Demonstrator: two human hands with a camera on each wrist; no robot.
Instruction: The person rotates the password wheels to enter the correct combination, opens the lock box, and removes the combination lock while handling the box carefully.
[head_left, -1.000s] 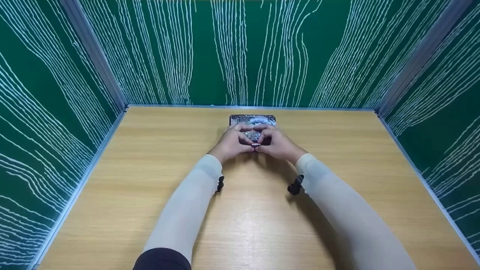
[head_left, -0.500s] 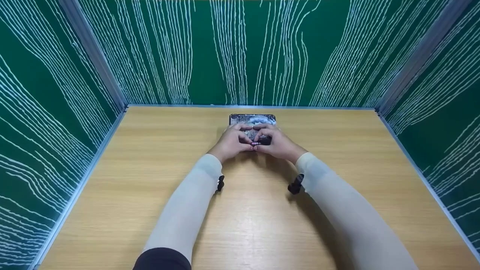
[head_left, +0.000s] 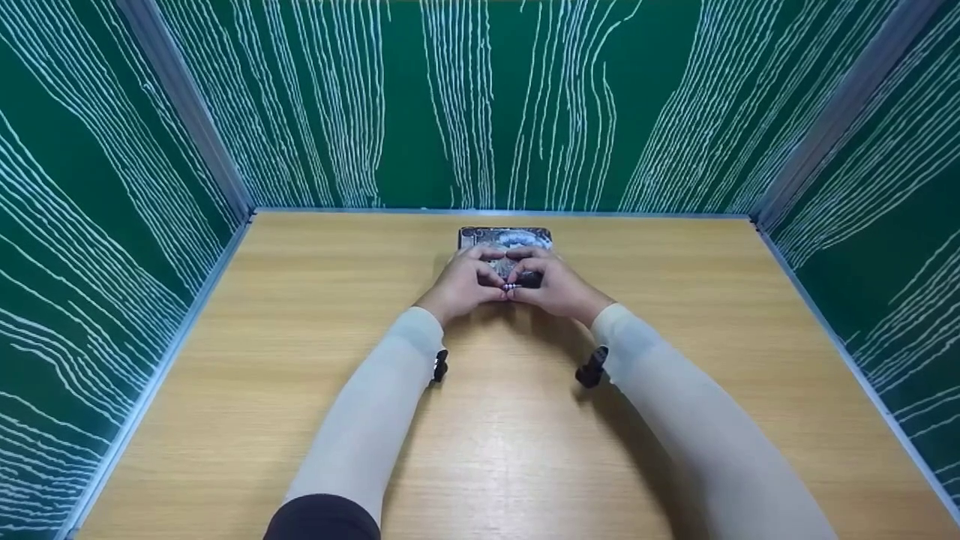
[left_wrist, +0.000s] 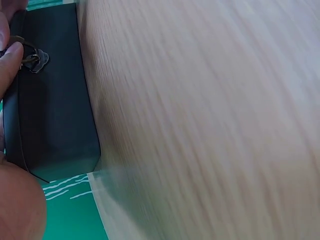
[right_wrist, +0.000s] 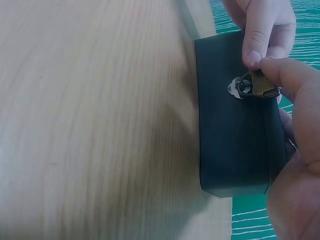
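A dark box (right_wrist: 235, 145) with a patterned lid (head_left: 517, 238) stands on the table, its plain front showing in both wrist views. On that front is an ornate metal hasp (left_wrist: 39, 62) with a small bronze padlock (right_wrist: 262, 84) hanging from it. My left hand (head_left: 463, 285) is at the box's left half, its thumb and finger pinching the padlock. From the other side, my right hand (head_left: 553, 287) pinches the same padlock between thumb and index finger. Other fingers of both hands rest on the lid. Fingertips cover part of the padlock, and whether a key is in it cannot be seen.
The wooden table (head_left: 495, 450) extends in front of the box and to both sides. Green panels with white wavy lines (head_left: 420, 112) enclose it at the back, left and right, with grey corner posts (head_left: 191, 112).
My right index finger has moved slightly left, closer to the left fingertips at the padlock. The box and both forearms are nearly where they were.
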